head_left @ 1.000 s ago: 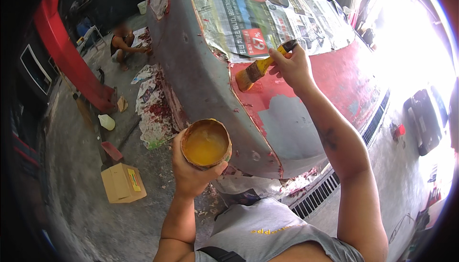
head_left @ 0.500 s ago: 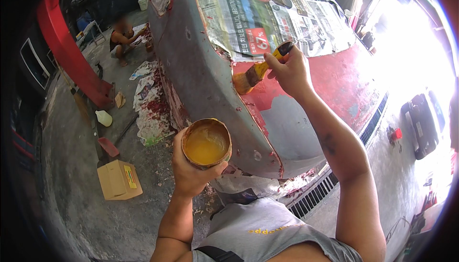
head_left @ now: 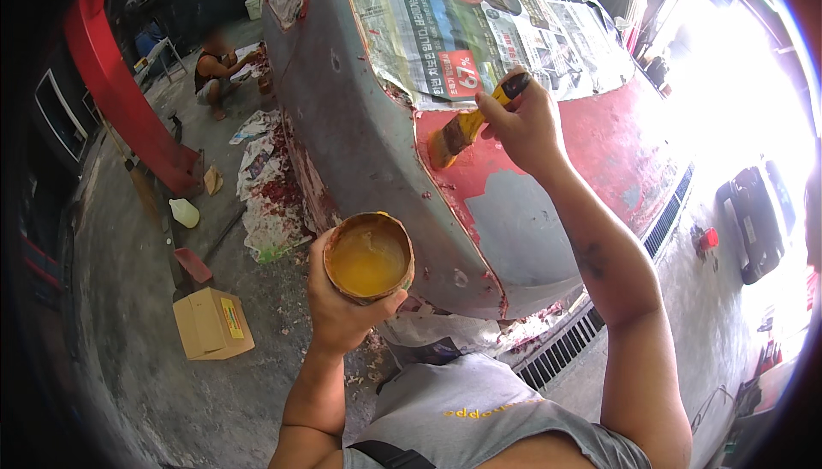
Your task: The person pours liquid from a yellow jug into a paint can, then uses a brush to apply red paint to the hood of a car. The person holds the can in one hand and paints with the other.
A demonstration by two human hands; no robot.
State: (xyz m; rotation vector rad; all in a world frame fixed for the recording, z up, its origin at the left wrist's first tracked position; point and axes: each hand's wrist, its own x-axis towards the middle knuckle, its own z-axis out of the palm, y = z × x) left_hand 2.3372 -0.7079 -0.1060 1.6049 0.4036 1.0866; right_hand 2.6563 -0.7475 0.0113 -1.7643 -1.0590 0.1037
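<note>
in the head view, the left hand is wrapped around a round pot, fingers spread about its sides, with the mouth facing up and yellow liquid inside. the right hand has its fingers closed on the handle of a wide paintbrush, held at a tilt. the bristles are against the red panel of a car, close to its left seam and just below the newspaper covering the window. a grey patch lies lower on that panel. on the floor at left are a cardboard box and a pale jug; farther back, a co-worker crouches beside the car.
</note>
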